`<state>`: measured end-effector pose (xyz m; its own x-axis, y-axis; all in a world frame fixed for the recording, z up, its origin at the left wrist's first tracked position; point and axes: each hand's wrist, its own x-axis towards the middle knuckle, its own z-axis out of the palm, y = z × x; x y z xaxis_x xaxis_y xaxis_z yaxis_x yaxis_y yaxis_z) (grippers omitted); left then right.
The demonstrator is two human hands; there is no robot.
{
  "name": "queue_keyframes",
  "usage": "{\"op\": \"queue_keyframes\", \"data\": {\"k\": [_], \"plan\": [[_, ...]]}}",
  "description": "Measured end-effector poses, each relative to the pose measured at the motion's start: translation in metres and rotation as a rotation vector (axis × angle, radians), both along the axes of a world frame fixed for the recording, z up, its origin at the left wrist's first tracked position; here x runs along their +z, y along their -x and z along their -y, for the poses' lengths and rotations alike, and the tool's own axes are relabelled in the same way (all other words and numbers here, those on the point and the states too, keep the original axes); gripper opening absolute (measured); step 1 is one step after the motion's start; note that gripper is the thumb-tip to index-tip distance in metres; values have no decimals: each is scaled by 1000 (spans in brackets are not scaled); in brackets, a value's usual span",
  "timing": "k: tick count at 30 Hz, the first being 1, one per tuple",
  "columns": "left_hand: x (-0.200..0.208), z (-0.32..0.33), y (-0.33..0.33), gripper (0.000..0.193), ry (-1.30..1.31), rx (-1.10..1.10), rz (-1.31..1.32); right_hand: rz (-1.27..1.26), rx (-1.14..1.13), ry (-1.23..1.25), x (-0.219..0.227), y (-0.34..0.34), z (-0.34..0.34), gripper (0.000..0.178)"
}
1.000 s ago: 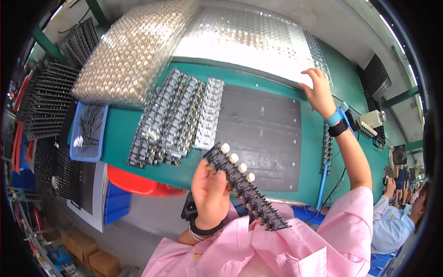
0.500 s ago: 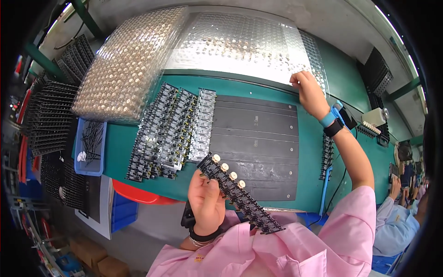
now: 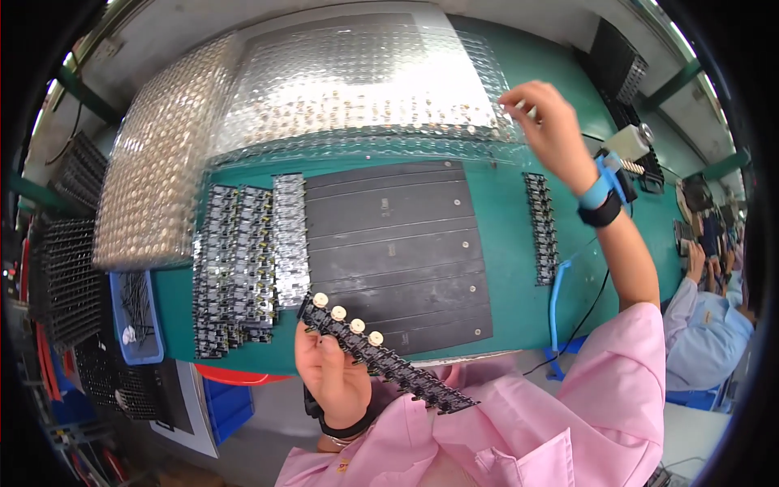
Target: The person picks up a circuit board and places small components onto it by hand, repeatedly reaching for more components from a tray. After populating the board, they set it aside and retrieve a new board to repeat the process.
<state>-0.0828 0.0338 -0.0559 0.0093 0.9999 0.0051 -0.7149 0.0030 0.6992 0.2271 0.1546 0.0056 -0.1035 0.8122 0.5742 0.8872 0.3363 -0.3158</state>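
My left hand (image 3: 334, 375) is closed around a narrow black circuit board strip (image 3: 398, 367), gripping it near its left end. Several round cream-coloured parts (image 3: 357, 325) stand in a row on that end of the strip. The rest of the strip slants down to the right, in front of my pink sleeve and shirt. At the right edge of a clear blister tray (image 3: 324, 105), my right hand (image 3: 548, 122) hovers with bent fingers and the thumb apart from them. Nothing shows between its fingers. The tray holds many round parts; whether my fingertips touch its plastic edge, I cannot tell.
Stacked circuit board strips (image 3: 235, 260) lie left of a dark grey mat (image 3: 389, 243). A second blister tray (image 3: 154, 162) stands at the left, behind a blue bin (image 3: 138, 316). Another strip (image 3: 541, 227) and a blue tube (image 3: 555, 316) lie at the right. A co-worker (image 3: 706, 333) sits beyond.
My view has shifted to the right. The clear tray's front edge now lies over the green tabletop, closer to me. My right hand's fingers have spread apart; my left hand still holds the strip.
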Motion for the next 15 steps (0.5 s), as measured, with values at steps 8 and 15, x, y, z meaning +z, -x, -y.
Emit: {"op": "queue_keyframes", "data": {"k": [8,15], "plan": [[2,-1,-9,35,-2,-41,-55,96,16,243,-22,-43,0,13],[3,-1,-16,35,7,-51,-35,130,-276,452,-17,-30,-6,22]]}}
